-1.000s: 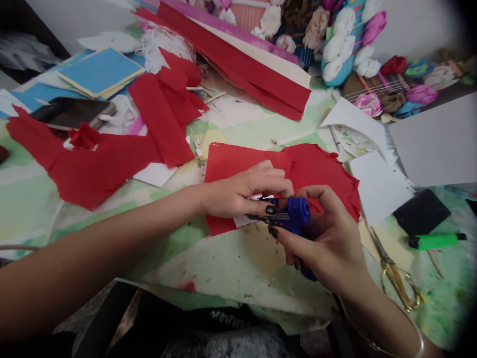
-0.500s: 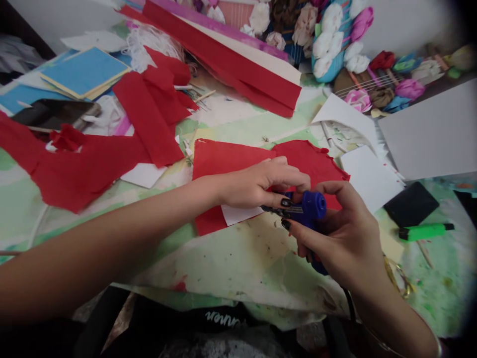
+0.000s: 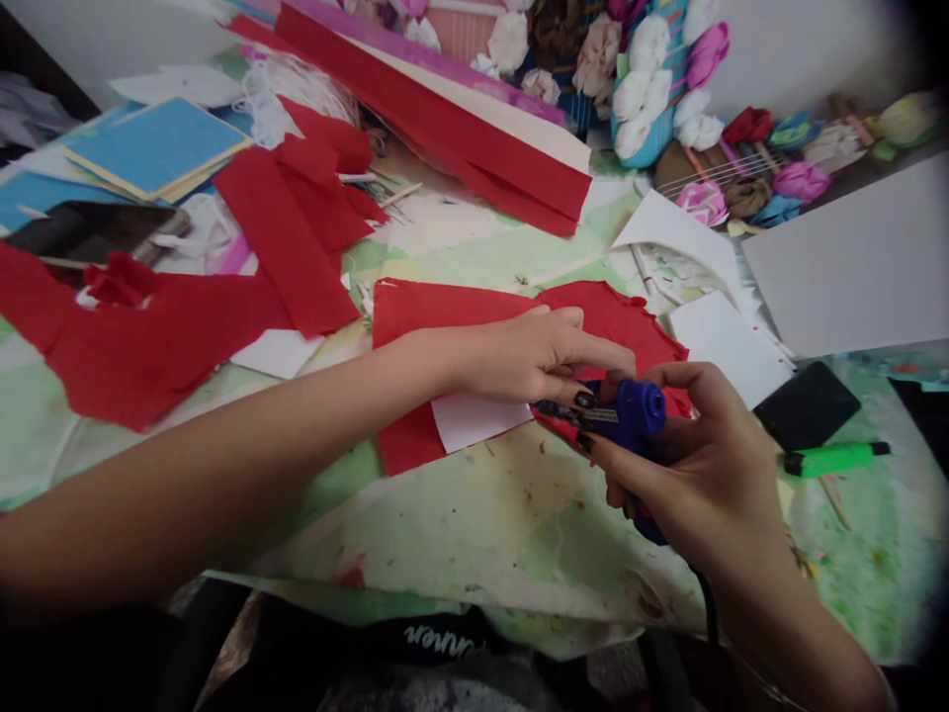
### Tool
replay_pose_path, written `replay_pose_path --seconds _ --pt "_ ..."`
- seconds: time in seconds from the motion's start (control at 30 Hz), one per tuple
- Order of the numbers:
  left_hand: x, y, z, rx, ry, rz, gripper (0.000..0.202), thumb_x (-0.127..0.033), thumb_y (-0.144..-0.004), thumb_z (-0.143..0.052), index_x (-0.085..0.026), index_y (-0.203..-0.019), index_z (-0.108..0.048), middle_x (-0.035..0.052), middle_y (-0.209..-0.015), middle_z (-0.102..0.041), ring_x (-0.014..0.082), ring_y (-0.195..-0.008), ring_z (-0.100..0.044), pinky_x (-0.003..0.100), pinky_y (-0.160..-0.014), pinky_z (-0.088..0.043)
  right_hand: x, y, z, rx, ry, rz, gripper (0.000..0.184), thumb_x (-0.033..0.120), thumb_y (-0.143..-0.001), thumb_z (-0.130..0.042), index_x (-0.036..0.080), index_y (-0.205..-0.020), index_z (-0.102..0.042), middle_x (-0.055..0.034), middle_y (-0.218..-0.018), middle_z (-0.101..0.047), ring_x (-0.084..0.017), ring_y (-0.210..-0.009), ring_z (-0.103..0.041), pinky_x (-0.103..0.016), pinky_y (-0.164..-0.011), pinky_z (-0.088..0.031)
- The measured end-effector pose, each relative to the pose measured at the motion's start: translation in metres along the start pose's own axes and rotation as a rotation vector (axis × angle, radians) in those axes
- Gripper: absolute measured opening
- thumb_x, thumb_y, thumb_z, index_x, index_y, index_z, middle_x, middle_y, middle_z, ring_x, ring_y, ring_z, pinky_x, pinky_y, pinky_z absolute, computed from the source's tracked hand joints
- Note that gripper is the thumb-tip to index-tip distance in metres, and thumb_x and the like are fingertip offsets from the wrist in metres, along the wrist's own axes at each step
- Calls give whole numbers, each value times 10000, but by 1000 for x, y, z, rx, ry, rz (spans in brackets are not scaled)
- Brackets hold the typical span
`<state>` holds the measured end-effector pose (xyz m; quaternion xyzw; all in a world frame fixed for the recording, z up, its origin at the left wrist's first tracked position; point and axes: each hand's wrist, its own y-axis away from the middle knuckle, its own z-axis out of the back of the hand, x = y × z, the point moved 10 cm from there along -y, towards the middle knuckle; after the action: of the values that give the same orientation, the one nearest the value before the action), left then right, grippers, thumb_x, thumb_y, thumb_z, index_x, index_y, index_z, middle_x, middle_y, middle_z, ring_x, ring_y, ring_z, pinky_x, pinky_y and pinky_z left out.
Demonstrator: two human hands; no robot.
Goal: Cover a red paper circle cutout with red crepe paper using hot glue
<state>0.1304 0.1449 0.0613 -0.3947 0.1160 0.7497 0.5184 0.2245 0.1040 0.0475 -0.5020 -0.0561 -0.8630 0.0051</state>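
Observation:
My right hand (image 3: 689,475) is wrapped round a blue glue gun (image 3: 627,415), its nozzle pointing left towards my left fingertips. My left hand (image 3: 534,356) lies over a red crepe paper sheet (image 3: 445,307), fingers pressed together and pinching at the paper's edge beside a small white paper piece (image 3: 474,420). What the left fingers pinch is partly hidden by the gun. The gun's dark cord (image 3: 704,603) runs down past my right wrist.
Red crepe strips (image 3: 289,227) and scraps (image 3: 133,326) lie at left, a long red roll (image 3: 437,119) at the back. White sheets (image 3: 852,257), a black pad (image 3: 807,405) and a green marker (image 3: 834,458) lie at right. Paper flowers (image 3: 652,89) crowd the far edge; a phone (image 3: 81,229) rests at far left.
Both hands with the glue gun have shifted a little to the right along the red sheet's edge. More of the white piece shows under my left hand. The scissors have left the view.

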Motion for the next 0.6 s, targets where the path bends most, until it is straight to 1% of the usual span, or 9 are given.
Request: replay_pose_path --seconds 0.13,0.27,0.4,0.5,0.6 --pt "-3 -1 -3 11 -9 -15 254 -190 -875 -477 -259 -1073 -620 18 -851 -602 202 -877 -464 351 -905 -320 1 4 3 -7 72 11 436 284 -706 -729 264 -1020 -427 75 -494 -613 -125 -319 -513 -182 -306 -378" --pt "-4 -1 -7 19 45 11 290 -192 -872 -489 -289 -1117 -611 8 -861 -602 204 -922 -476 371 -960 -285 4 11 6 -29 128 -2 419 318 -702 -726 264 -1004 -441 74 -478 -600 -123 -318 -499 -188 -311 -359" --pt "-5 1 -12 47 58 41 260 -189 -873 -484 -285 -1071 -623 6 -868 -614 205 -938 -457 365 -956 -278 6 17 6 -48 115 -22 410 333 -700 -729 261 -993 -452 75 -465 -592 -107 -294 -457 -182 -294 -320" --pt "-12 4 -12 51 70 -4 204 -210 -885 -477 -264 -1035 -604 5 -929 -631 200 -921 -453 347 -939 -285 6 18 3 -20 102 -28 415 331 -712 -728 259 -1003 -441 72 -470 -592 -114 -305 -468 -187 -297 -333" --pt "-21 9 -8 41 87 -42 154 -187 -876 -470 -241 -978 -572 6 -975 -620 193 -874 -457 329 -905 -301 9 18 -2 32 95 1 420 323 -723 -733 260 -997 -420 72 -483 -594 -127 -320 -499 -193 -299 -350"
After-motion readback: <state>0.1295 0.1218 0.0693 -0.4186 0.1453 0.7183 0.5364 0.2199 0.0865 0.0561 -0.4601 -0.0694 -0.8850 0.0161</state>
